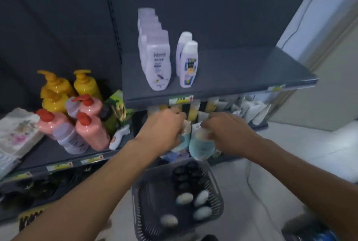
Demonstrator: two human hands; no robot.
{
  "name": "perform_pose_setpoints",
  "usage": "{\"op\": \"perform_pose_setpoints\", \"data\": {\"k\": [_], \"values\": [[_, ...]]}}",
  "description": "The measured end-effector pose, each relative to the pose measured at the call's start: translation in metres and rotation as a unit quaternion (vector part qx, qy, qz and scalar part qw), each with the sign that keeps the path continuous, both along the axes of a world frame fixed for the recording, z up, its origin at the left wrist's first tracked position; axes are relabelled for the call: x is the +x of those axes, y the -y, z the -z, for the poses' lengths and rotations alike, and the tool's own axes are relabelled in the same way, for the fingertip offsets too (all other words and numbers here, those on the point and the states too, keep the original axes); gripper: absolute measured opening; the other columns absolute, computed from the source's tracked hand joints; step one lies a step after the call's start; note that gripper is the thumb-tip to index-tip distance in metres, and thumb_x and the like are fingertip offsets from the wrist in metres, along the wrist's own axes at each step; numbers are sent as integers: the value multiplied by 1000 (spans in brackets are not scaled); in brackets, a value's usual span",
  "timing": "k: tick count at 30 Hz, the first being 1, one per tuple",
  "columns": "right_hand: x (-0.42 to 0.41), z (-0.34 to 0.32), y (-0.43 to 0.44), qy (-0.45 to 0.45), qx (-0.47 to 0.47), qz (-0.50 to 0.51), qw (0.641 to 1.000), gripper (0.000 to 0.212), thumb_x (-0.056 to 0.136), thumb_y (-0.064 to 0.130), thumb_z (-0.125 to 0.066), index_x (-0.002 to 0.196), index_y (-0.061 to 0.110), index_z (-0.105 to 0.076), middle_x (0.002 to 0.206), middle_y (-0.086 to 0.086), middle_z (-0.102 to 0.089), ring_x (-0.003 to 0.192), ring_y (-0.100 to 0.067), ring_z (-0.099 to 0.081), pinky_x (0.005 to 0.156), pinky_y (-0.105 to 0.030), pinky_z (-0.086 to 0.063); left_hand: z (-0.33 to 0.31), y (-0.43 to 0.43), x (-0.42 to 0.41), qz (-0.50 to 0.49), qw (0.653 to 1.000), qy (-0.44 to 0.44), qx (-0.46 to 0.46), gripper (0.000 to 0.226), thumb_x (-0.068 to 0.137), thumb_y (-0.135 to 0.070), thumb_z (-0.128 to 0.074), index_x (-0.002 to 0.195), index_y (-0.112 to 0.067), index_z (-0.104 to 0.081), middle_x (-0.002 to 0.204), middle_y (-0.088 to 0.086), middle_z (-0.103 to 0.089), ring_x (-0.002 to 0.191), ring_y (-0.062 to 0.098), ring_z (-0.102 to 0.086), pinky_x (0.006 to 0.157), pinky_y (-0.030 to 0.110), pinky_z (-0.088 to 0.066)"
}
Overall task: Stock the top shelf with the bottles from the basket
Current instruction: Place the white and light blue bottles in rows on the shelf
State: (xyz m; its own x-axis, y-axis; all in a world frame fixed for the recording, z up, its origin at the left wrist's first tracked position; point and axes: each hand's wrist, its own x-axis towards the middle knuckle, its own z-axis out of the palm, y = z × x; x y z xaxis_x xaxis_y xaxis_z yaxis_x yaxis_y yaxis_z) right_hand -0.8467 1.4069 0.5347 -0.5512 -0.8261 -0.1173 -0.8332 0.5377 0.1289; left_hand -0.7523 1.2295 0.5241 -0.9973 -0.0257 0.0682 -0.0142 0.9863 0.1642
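Top shelf [242, 70] part-stocked; left hand [164, 128] and right hand [224, 130] each grip a blue bottle [201, 147] over the basket [139, 202], lift judged next.

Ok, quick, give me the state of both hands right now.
Left hand: gripping a half-hidden blue bottle.
Right hand: gripping a round blue bottle by its whitish top.

dark back panel [222, 4]; pale floor [294, 144]

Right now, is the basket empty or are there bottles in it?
Not empty. The basket holds pale-capped bottles and dark-capped bottles, seen from above.
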Motion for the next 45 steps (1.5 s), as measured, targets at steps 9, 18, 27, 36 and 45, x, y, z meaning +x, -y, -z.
{"op": "perform_pose_setpoints", "data": {"k": [9, 18, 27, 36, 45], "values": [[-74, -91, -20, -11, -62, 37, 997, 30, 84, 22, -65, 113, 25, -66, 109, 3, -61, 101, -22, -60, 82, -37, -51, -75, -15, -38, -37, 996, -80, 16, 37, 79, -27, -68, 113, -18, -55, 109, 2, -59, 94, 29, -60, 74, 41, -52], [-212, -121, 5, 22, -98, -19, 995, 31, 91, 27, -65, 122, 26, -64, 115, 3, -63, 105, -22, -60, 87, -39, -49, -91, -42, -135, -116, 986, -119, 28, 35, 81, -25, -64, 115, -26, -55, 112, -5, -60, 96, 23, -61, 70, 37, -52], [-337, -109, 68, 77, -134, -65, 986, 27, 84, 29, -72, 112, 28, -69, 102, 4, -70, 93, -21, -64, 81, -39, -55, -90, -39, -251, -186, 978, -81, 42, 36, 79, -12, -59, 114, -21, -57, 109, -2, -61, 95, 23, -62, 74, 39, -52], [-401, -96, 127, 97, -146, -84, 981, 27, 85, 31, -72, 111, 27, -69, 106, 0, -68, 93, -22, -64, 80, -39, -56, -85, -7, -318, -238, 969, -53, 26, 27, 78, -8, -58, 103, -19, -59, 104, 1, -63, 90, 26, -62, 75, 40, -52], [-418, -93, 158, 106, -155, -93, 978, 28, 86, 29, -72, 113, 25, -69, 109, -2, -68, 96, -24, -64, 82, -41, -56, -85, 21, -346, -256, 965, -57, 18, 27, 81, -12, -60, 108, -17, -62, 101, 5, -64, 87, 27, -61, 73, 40, -53]]}}
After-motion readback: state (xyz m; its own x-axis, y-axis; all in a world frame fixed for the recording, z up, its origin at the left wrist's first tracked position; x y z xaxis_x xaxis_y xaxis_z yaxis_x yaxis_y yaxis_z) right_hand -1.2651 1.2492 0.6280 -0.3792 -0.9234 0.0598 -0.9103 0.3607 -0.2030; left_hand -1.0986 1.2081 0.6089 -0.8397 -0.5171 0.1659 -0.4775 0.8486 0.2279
